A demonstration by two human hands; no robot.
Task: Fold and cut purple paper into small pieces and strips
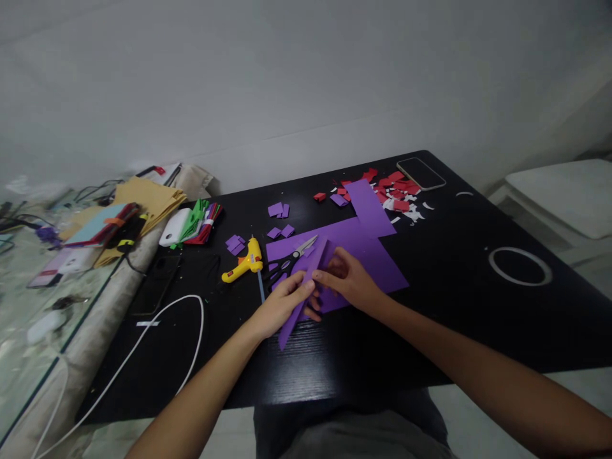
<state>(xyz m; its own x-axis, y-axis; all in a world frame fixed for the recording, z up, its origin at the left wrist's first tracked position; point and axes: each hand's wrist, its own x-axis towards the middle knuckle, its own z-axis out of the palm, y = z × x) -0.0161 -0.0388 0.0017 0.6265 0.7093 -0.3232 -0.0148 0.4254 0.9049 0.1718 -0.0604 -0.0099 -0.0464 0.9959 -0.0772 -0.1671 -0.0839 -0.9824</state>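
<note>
A long, narrow folded strip of purple paper (289, 333) slants between my two hands, above the table's near half. My left hand (289, 298) is closed on it, thumb on top and fingers beneath. Higher up, my right hand (348, 278) pinches the strip's edge between thumb and fingers. Behind them lies a large purple sheet (382, 268), with black-handled scissors (289, 261) resting partly on it, blades apart. A narrower purple piece (368, 207) overlaps the sheet's far edge. Just left of the scissors is a yellow glue gun (248, 260) with a glue stick in its back.
Small purple pieces (275, 209) lie in groups behind the glue gun. Red and white paper scraps (399, 191) and a phone (421, 173) are at the far right. A tape ring (520, 266) sits nearer. At left are a white cable (201, 319) and a dark phone (157, 285).
</note>
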